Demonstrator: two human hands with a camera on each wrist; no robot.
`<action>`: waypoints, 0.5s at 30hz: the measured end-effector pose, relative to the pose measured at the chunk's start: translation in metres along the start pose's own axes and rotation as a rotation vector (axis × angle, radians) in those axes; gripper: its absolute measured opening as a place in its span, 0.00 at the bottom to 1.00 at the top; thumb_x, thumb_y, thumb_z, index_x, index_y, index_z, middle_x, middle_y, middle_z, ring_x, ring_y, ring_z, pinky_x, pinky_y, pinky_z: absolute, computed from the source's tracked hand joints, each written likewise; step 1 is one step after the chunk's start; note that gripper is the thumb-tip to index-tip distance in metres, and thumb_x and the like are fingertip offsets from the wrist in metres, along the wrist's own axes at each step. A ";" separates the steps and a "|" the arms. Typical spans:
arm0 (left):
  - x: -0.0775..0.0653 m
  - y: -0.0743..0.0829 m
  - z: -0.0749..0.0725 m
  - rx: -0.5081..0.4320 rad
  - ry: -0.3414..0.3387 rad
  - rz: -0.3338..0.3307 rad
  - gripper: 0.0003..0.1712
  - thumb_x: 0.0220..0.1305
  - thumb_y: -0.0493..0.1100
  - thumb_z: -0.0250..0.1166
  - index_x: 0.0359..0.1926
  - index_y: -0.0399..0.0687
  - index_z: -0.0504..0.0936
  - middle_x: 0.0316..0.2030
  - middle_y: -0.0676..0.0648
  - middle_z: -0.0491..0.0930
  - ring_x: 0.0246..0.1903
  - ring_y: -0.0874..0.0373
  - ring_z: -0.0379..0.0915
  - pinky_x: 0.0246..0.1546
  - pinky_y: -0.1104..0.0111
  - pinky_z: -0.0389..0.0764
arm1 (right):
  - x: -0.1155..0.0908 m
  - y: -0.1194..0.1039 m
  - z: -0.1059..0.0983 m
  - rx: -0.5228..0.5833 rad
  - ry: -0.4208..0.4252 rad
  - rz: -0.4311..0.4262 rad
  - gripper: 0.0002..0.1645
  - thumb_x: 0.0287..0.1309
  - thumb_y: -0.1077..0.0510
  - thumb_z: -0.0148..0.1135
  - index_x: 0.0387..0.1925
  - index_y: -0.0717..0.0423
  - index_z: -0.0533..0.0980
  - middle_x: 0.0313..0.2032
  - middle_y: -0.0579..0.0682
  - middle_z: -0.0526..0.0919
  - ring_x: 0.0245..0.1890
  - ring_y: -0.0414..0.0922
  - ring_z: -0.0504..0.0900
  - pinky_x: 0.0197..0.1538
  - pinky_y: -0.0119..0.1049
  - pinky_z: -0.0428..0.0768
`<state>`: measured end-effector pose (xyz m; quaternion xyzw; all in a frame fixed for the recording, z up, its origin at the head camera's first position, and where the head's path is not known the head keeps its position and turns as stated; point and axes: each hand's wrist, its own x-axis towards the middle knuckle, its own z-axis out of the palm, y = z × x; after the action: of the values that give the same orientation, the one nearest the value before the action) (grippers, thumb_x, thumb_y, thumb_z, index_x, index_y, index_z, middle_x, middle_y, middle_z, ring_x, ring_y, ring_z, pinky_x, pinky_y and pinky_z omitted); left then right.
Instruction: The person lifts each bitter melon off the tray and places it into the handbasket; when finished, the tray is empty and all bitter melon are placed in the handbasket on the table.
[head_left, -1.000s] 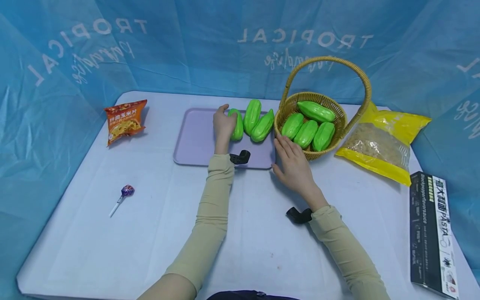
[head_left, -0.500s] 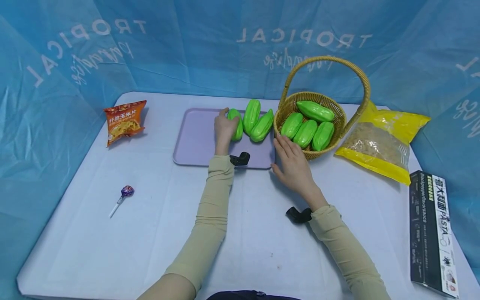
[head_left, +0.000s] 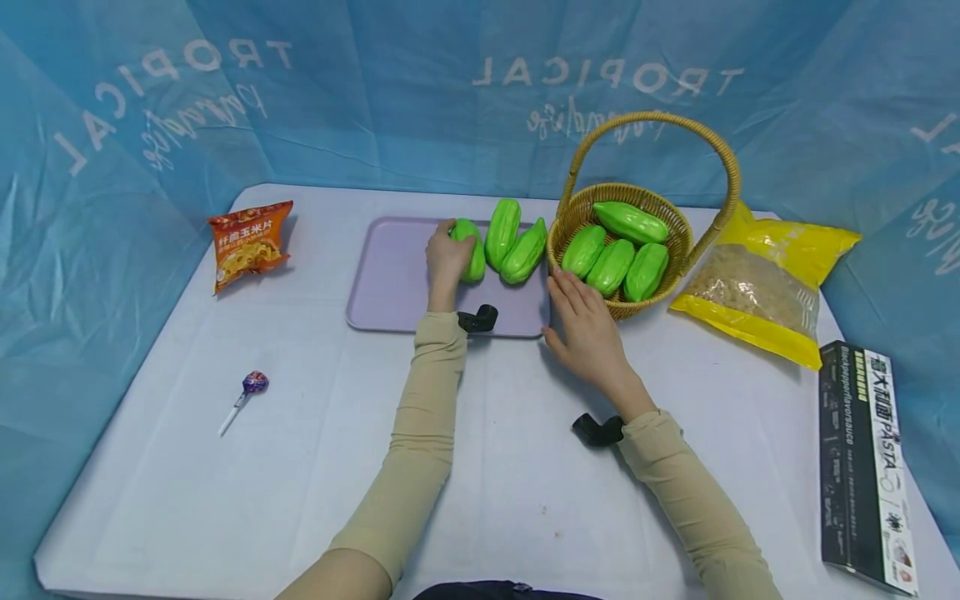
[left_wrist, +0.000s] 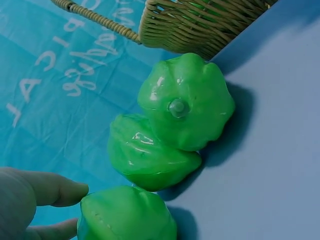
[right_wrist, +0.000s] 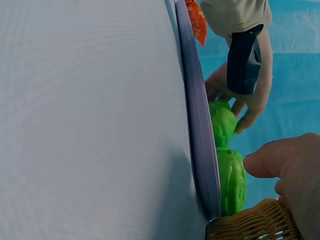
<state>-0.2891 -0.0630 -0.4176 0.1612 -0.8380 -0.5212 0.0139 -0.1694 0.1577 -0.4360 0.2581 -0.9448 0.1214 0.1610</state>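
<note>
Left hand (head_left: 447,257) pinches leftmost green gourd (head_left: 476,260) on tray (head_left: 390,279), thumb and fingers astride; grip depth hard to judge; firm, even pressure should suit glossy skin; right hand (head_left: 587,332) rests on basket (head_left: 680,240) rim, fingers straight, thumb apart.

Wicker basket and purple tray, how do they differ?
The wicker basket is woven, with a tall arched handle; the purple tray is flat, without one. The basket shows four green vegetables; the tray shows three, one gripped by the left hand. Both hold green vegetables.
</note>
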 end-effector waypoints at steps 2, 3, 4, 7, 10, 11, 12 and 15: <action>0.000 -0.001 -0.001 -0.014 -0.001 -0.006 0.32 0.66 0.44 0.59 0.70 0.44 0.65 0.64 0.39 0.71 0.60 0.46 0.70 0.60 0.56 0.73 | 0.000 0.000 0.000 0.000 0.001 -0.001 0.44 0.58 0.54 0.65 0.71 0.66 0.59 0.72 0.60 0.60 0.72 0.56 0.59 0.71 0.53 0.60; 0.000 -0.001 -0.002 -0.024 -0.001 -0.009 0.32 0.66 0.44 0.59 0.70 0.44 0.65 0.65 0.39 0.70 0.60 0.46 0.69 0.60 0.56 0.73 | 0.000 0.000 0.000 0.001 0.000 -0.001 0.44 0.58 0.54 0.65 0.71 0.66 0.59 0.72 0.60 0.60 0.72 0.56 0.59 0.71 0.53 0.60; -0.001 0.000 -0.002 -0.037 -0.002 -0.010 0.32 0.66 0.44 0.58 0.70 0.44 0.65 0.65 0.39 0.70 0.61 0.46 0.69 0.60 0.56 0.73 | 0.000 0.000 0.000 -0.001 0.000 -0.001 0.44 0.58 0.54 0.65 0.71 0.66 0.59 0.72 0.60 0.60 0.72 0.56 0.59 0.71 0.53 0.60; -0.002 0.002 -0.005 -0.073 0.003 -0.005 0.32 0.67 0.42 0.57 0.71 0.43 0.64 0.66 0.38 0.68 0.61 0.47 0.68 0.61 0.58 0.72 | 0.000 0.000 0.000 -0.003 -0.005 0.001 0.44 0.58 0.53 0.65 0.71 0.66 0.59 0.72 0.60 0.60 0.72 0.56 0.58 0.71 0.53 0.60; -0.004 0.005 -0.009 -0.109 0.010 0.009 0.32 0.67 0.41 0.56 0.71 0.42 0.64 0.65 0.38 0.69 0.60 0.47 0.69 0.60 0.59 0.73 | 0.000 0.000 0.000 -0.003 -0.011 0.004 0.44 0.59 0.53 0.65 0.71 0.65 0.59 0.72 0.60 0.59 0.73 0.56 0.58 0.71 0.53 0.59; -0.004 0.007 -0.010 -0.120 0.011 0.014 0.32 0.67 0.41 0.56 0.71 0.43 0.64 0.64 0.37 0.70 0.59 0.47 0.69 0.59 0.59 0.73 | 0.000 0.000 0.000 -0.002 -0.013 0.006 0.44 0.59 0.53 0.64 0.71 0.65 0.58 0.72 0.60 0.59 0.73 0.56 0.58 0.71 0.53 0.59; -0.005 0.009 -0.011 -0.130 0.011 0.019 0.32 0.67 0.41 0.56 0.71 0.43 0.64 0.64 0.37 0.70 0.59 0.47 0.69 0.58 0.59 0.74 | 0.000 0.000 0.000 0.000 -0.016 0.007 0.44 0.59 0.53 0.64 0.71 0.65 0.58 0.72 0.60 0.59 0.73 0.56 0.58 0.72 0.52 0.59; -0.008 0.015 -0.015 -0.176 0.008 0.028 0.31 0.67 0.40 0.55 0.71 0.44 0.64 0.62 0.37 0.71 0.57 0.47 0.71 0.55 0.59 0.75 | 0.000 0.000 -0.001 0.001 -0.022 0.008 0.44 0.60 0.53 0.64 0.71 0.65 0.58 0.73 0.60 0.59 0.73 0.55 0.57 0.72 0.52 0.59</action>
<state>-0.2826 -0.0681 -0.3967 0.1498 -0.7910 -0.5919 0.0384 -0.1694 0.1582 -0.4356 0.2557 -0.9475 0.1196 0.1498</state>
